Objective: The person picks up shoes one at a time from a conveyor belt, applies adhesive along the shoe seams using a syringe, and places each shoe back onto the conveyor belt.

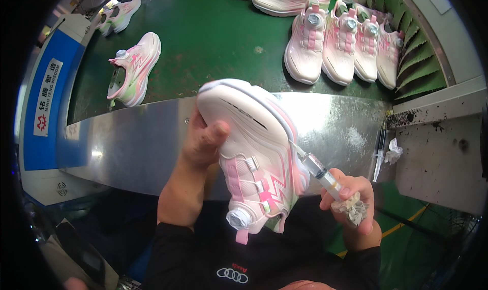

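A pale pink and white sneaker (254, 137) is held up in front of me, toe pointing away, its dial end nearest my body. My left hand (203, 142) grips it around the left side of the forefoot, thumb on the upper. In my right hand (358, 193) is a clear syringe (320, 170), slanting up to the left. Its thin tip meets the sneaker's right side, around the seam between upper and sole. A crumpled whitish wad (356, 211) is also in the right hand, below the syringe barrel. White wrapping covers the sneaker's dial.
Beyond a metal ledge (137, 142) lies a green belt (203, 36). Several similar sneakers (304, 51) stand at the far right by green curtain strips (419, 82); one sneaker (134, 69) lies left. Another syringe (379, 150) and crumpled tissue (393, 151) rest at the ledge's right end.
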A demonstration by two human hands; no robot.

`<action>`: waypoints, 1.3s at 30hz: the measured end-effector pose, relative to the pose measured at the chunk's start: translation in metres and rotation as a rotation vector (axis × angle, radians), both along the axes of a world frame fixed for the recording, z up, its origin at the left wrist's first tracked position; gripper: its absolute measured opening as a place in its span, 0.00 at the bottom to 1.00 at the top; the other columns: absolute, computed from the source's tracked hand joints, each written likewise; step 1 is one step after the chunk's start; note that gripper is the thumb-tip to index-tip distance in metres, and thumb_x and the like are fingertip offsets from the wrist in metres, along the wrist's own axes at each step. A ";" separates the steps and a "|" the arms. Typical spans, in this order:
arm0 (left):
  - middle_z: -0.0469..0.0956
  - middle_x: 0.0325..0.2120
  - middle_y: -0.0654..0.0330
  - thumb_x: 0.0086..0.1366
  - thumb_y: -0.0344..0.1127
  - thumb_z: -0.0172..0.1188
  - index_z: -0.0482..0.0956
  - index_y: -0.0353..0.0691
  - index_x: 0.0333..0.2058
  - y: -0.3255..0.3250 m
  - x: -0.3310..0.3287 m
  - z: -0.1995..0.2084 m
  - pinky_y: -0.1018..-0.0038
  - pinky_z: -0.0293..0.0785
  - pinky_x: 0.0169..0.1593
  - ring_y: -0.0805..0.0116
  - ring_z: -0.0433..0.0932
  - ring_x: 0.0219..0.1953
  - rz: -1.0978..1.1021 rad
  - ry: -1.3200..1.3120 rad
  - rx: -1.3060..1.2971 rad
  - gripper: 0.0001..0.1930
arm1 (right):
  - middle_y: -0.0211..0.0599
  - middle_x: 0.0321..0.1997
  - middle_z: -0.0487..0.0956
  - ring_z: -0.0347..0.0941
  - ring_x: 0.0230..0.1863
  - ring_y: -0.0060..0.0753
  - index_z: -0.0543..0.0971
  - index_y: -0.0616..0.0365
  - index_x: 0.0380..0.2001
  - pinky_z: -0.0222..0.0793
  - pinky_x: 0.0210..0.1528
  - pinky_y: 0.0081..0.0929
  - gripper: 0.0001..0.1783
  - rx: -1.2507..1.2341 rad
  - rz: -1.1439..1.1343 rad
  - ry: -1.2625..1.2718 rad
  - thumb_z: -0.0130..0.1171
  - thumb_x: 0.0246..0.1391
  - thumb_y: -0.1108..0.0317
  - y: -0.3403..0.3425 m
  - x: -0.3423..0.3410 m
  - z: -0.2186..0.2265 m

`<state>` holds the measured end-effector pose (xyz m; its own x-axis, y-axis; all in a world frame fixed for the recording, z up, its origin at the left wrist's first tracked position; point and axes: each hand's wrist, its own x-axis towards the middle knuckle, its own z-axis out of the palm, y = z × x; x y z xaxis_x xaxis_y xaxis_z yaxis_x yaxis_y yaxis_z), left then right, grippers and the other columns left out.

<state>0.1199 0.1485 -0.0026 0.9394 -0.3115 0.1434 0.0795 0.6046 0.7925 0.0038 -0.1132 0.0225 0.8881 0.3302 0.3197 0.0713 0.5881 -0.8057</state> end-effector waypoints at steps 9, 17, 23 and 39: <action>0.75 0.44 0.52 0.56 0.45 0.62 0.67 0.35 0.53 -0.003 0.010 -0.008 0.68 0.75 0.47 0.62 0.77 0.44 -0.069 0.177 -0.104 0.29 | 0.45 0.35 0.75 0.68 0.34 0.32 0.73 0.66 0.47 0.62 0.37 0.24 0.40 -0.051 -0.011 0.156 0.71 0.37 0.45 -0.007 -0.023 -0.012; 0.75 0.43 0.49 0.59 0.47 0.60 0.67 0.32 0.51 -0.002 0.013 -0.011 0.65 0.76 0.49 0.60 0.77 0.44 -0.081 0.281 -0.155 0.28 | 0.42 0.35 0.80 0.65 0.31 0.26 0.74 0.64 0.46 0.53 0.34 0.24 0.40 -0.104 -0.015 0.118 0.71 0.36 0.44 -0.013 -0.042 -0.020; 0.75 0.44 0.47 0.61 0.48 0.58 0.67 0.30 0.51 0.000 0.018 -0.011 0.64 0.75 0.49 0.59 0.77 0.45 -0.098 0.329 -0.204 0.28 | 0.40 0.34 0.81 0.66 0.29 0.26 0.76 0.63 0.44 0.52 0.33 0.25 0.38 -0.170 -0.029 0.046 0.71 0.36 0.44 -0.018 -0.052 -0.020; 0.74 0.47 0.50 0.61 0.51 0.56 0.67 0.35 0.53 -0.003 0.024 -0.020 0.62 0.73 0.51 0.58 0.75 0.48 -0.124 0.478 -0.216 0.29 | 0.36 0.35 0.81 0.64 0.26 0.25 0.77 0.63 0.43 0.51 0.31 0.24 0.38 -0.221 -0.093 -0.005 0.72 0.35 0.44 -0.025 -0.068 -0.041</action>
